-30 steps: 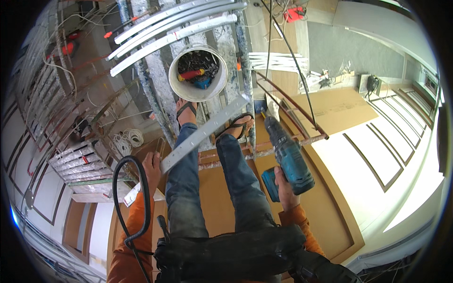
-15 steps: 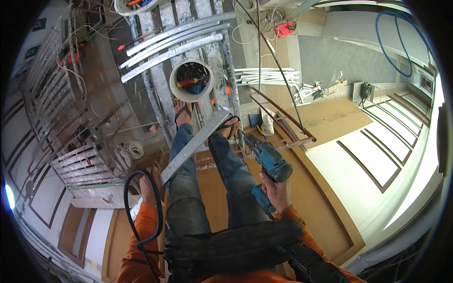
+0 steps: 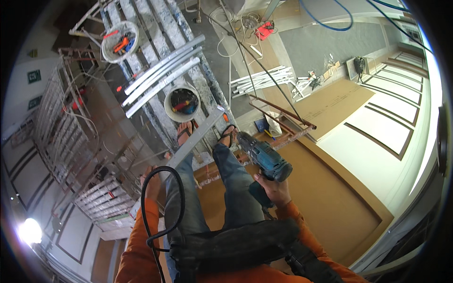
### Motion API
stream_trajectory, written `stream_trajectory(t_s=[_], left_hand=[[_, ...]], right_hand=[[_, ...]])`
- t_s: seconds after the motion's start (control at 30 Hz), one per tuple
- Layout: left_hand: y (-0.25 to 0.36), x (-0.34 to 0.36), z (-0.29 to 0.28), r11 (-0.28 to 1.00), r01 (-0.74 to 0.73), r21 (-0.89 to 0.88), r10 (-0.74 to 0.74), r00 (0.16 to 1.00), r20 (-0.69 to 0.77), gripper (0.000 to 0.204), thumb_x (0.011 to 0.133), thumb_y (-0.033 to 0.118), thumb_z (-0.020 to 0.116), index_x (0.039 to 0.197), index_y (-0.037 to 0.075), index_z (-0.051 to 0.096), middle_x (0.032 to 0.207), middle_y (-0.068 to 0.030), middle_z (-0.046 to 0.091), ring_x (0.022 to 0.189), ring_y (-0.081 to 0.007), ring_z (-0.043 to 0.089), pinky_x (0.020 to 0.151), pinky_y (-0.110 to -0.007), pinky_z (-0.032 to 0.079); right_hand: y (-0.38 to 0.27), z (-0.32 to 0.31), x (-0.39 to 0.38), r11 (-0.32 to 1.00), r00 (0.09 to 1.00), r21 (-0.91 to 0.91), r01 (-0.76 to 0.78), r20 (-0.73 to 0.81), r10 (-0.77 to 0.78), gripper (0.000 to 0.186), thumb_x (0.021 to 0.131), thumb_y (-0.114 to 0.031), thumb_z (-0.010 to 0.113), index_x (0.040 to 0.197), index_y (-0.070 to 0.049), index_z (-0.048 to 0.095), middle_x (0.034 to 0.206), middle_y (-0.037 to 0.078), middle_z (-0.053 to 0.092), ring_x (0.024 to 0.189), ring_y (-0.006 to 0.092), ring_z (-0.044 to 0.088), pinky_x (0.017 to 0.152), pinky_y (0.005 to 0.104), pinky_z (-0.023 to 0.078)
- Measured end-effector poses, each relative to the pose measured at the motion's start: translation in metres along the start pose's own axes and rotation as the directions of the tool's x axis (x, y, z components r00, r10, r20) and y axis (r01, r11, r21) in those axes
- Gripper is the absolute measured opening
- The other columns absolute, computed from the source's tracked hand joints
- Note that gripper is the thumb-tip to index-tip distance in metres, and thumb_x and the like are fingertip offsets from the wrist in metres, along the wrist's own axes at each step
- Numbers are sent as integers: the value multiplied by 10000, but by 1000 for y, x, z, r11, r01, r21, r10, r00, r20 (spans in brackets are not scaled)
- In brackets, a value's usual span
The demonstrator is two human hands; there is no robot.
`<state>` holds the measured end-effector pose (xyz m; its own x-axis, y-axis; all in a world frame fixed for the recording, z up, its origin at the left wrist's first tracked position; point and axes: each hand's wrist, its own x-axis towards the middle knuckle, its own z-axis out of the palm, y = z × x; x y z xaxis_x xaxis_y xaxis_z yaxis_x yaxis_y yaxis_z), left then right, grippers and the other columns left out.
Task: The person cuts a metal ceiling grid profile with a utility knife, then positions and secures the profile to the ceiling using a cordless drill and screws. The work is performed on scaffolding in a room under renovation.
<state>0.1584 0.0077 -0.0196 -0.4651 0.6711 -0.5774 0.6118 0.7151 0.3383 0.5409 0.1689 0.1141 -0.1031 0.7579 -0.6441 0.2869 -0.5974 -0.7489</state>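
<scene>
My right hand [image 3: 277, 189] is wrapped round the handle of a teal and black cordless drill [image 3: 270, 161], whose chuck points up and left, close to my right foot. With my left hand [image 3: 152, 185] I grip the lower end of a long grey metal channel [image 3: 197, 134]. The channel slants up and right across my legs, its far end between my sandalled feet and a bucket. A black looped cable [image 3: 183, 198] hangs in front of my left forearm and partly hides the left fingers.
I stand on a paint-splattered plank platform [image 3: 150, 28]. On it are a white bucket of tools [image 3: 166, 101], a second bucket [image 3: 104, 49] and several metal strips [image 3: 163, 75]. A rusty metal frame [image 3: 306, 126] is at the right. White strips [image 3: 262, 80] lie on the floor beyond.
The view has turned and shifted, bringing the second bucket further into sight. Both hands keep their holds; the channel still slants across my legs.
</scene>
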Motion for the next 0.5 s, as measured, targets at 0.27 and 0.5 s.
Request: stream_trajectory(t_s=[0.27,0.5], left_hand=[[50,30,-49,986,-140,94,137,990,36,304,983,292,560,922,18,678,875,-260,661,870,-449,641,741,-524,476],[80,45,-65,942,-224,252,196,972,132,355,1011,349,499,947,22,621,927,-272,652,895,-479,626,774,-535,480]], right_hand=[[-21,-6,-34,793,932,548,-264,-66,356,230,845,-69,719,1040,19,634,784,59,601,555,153,568,482,297,450],[-18,-11,-72,643,978,752,-144,11,207,219,895,-137,700,1020,23,617,805,48,581,660,163,595,578,319,486]])
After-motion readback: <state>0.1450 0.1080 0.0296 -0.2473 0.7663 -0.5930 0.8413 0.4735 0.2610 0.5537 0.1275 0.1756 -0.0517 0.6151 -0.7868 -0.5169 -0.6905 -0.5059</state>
